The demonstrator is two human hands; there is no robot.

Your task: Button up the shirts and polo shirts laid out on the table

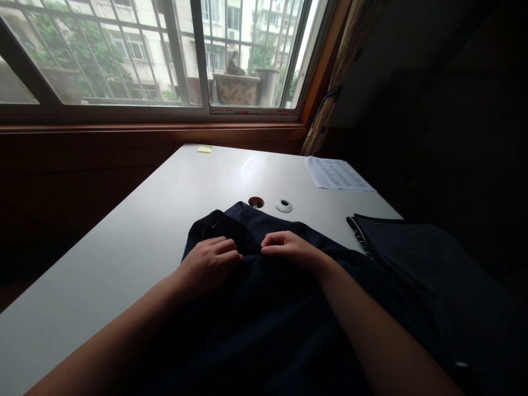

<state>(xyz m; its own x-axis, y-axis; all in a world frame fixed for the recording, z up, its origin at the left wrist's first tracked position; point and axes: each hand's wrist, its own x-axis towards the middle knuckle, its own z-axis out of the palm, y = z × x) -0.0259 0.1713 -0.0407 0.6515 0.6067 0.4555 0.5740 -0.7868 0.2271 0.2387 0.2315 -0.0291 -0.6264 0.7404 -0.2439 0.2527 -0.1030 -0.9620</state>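
A dark navy garment (284,297) is spread over the near part of the white table, its exact kind hard to make out in the dim light. My left hand (214,258) is closed on the garment's edge, fingers curled over the cloth. Just to the right, my right hand (286,246) pinches the same edge between thumb and forefinger. A small gap separates the two hands. Beyond them, a black inner part of the garment (214,223) lies folded up, with a thin pale line on it.
On the white table (136,220) are a round hole (256,202), a white ring-shaped cap (284,205), a yellow note (205,149) and printed papers (338,174). Another dark folded cloth item (412,247) lies at the right edge. A barred window (165,55) stands behind.
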